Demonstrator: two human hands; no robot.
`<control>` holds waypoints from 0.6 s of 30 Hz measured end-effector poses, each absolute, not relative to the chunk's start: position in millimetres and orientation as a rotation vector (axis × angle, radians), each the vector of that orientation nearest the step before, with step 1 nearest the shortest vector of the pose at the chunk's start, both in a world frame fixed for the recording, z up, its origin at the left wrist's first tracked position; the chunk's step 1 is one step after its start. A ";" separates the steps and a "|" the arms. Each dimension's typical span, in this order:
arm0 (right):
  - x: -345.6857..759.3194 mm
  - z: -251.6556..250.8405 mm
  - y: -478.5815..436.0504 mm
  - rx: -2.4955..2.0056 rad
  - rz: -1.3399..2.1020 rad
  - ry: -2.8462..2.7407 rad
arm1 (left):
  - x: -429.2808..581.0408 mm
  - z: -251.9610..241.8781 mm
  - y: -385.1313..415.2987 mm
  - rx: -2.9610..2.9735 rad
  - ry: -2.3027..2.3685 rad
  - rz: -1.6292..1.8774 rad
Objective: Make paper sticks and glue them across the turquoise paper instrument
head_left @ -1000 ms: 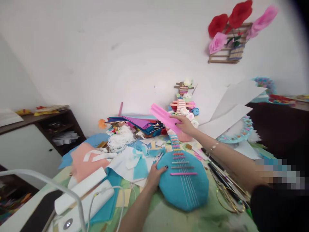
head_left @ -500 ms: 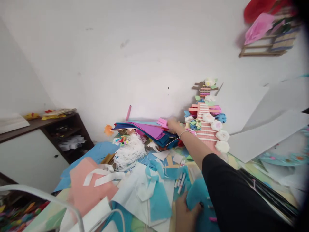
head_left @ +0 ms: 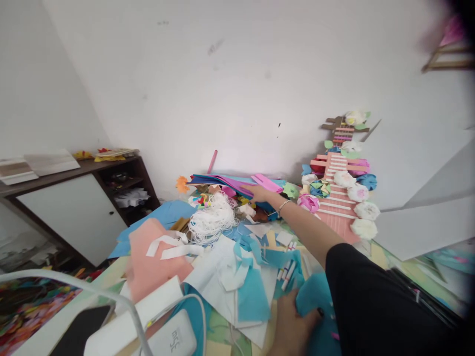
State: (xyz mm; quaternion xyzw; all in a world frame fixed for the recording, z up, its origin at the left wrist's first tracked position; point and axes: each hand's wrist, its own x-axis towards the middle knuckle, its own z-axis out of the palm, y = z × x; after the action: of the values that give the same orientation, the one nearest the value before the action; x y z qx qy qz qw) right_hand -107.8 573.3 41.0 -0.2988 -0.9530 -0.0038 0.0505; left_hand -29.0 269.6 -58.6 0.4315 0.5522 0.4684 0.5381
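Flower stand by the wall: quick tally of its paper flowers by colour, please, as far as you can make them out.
White flowers: 7
Pink flowers: 2
Blue flowers: 2
Blue-green flower: 1
Total: 12

soft, even daylight fills the room. the white wall [head_left: 237, 74] is bright, almost washed out, and the desk [head_left: 218, 341] shows no hard shadows. the wide lens bends lines at the edges, and the top right corner darkens to black. the wall rack [head_left: 445, 54] there is smeared by motion blur. the right hand [head_left: 260, 193] looks slightly soft.
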 end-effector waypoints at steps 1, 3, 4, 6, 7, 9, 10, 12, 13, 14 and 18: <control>-104.4 47.4 581.3 -0.938 -0.020 -2.883 | -28.3 -59.0 269.7 1.009 1.316 1.129; -97.8 59.4 595.0 -1.037 -0.067 -2.802 | -27.4 -59.7 269.8 0.974 1.326 1.158; -94.6 64.4 600.4 -1.099 -0.098 -2.747 | -27.1 -60.0 269.8 0.964 1.334 1.164; -88.4 72.3 608.6 -1.240 -0.160 -2.626 | -27.0 -60.3 269.7 0.969 1.339 1.161; -85.3 75.0 611.5 -1.309 -0.187 -2.570 | -27.1 -60.4 269.7 0.977 1.329 1.156; -79.4 78.4 615.2 -1.431 -0.232 -2.470 | -27.3 -60.3 269.8 0.996 1.292 1.145; -76.8 79.1 615.9 -1.479 -0.250 -2.430 | -27.5 -60.2 270.0 1.005 1.280 1.141; -72.8 78.9 614.7 -1.531 -0.279 -2.380 | -27.8 -60.2 270.6 1.022 1.291 1.133; -71.8 78.2 612.7 -1.530 -0.291 -2.377 | -27.9 -60.1 270.9 1.031 1.304 1.127; -71.5 77.2 609.8 -1.508 -0.306 -2.388 | -28.1 -60.0 271.1 1.038 1.317 1.124; -76.6 69.9 592.5 -1.282 -0.403 -2.478 | -28.7 -58.1 270.7 1.045 1.314 1.116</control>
State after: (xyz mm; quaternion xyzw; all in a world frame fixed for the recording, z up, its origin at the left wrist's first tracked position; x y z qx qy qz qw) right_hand -76.6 592.5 69.9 -0.4490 -0.8675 -0.1413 0.1606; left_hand -28.7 270.7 -58.1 0.4383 0.5514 0.4682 0.5335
